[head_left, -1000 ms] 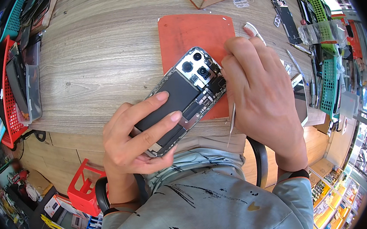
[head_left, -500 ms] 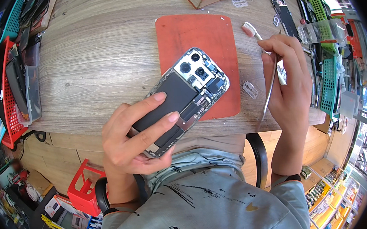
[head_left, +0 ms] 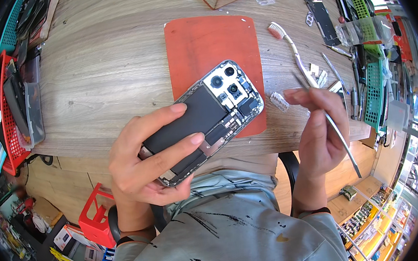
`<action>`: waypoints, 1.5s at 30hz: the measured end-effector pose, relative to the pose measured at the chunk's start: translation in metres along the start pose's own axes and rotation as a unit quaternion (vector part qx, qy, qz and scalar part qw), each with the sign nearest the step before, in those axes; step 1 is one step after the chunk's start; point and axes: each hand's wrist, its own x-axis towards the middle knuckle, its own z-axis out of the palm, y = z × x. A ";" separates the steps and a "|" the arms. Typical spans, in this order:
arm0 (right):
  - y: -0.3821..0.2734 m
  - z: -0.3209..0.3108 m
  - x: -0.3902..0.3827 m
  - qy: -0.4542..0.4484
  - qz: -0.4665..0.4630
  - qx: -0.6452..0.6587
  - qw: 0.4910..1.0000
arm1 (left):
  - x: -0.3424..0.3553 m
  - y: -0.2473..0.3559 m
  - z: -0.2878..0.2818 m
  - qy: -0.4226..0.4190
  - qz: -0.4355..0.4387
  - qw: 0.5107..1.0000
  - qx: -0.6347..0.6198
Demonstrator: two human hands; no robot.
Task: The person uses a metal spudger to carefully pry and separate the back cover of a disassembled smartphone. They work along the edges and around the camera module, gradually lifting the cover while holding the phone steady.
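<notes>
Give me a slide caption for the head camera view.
Left hand holding an opened phone partly over a red mat, right hand holding a thin metal tool.

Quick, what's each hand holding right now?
Left hand: closed around an opened phone.
Right hand: closed on a thin metal tool.

Left grip [head_left: 139, 161] splayed, right grip [head_left: 321, 133] curled

No lettering, label, number or sign is legible anywhere here.
</notes>
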 end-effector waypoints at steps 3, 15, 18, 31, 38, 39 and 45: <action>-0.004 0.002 -0.009 -0.010 -0.033 -0.073 0.997 | 0.005 -0.001 0.000 -0.020 -0.012 1.000 -0.015; -0.013 0.016 -0.015 -0.086 -0.074 -0.147 0.983 | 0.004 -0.001 -0.003 -0.023 -0.034 0.999 0.015; -0.013 0.018 -0.016 -0.085 -0.073 -0.167 0.980 | 0.006 -0.004 -0.002 -0.030 -0.014 0.999 0.019; -0.010 0.022 -0.021 -0.063 -0.099 -0.241 0.963 | 0.007 -0.007 0.000 -0.034 0.003 0.999 0.018; -0.009 0.024 -0.022 -0.057 -0.110 -0.250 0.960 | 0.008 -0.007 -0.001 -0.040 0.002 0.999 0.025; -0.009 0.024 -0.021 -0.055 -0.111 -0.250 0.960 | 0.009 -0.008 -0.001 -0.042 0.001 0.999 0.028; -0.007 0.028 -0.021 -0.044 -0.126 -0.250 0.959 | 0.007 -0.012 0.000 -0.033 0.005 0.999 0.017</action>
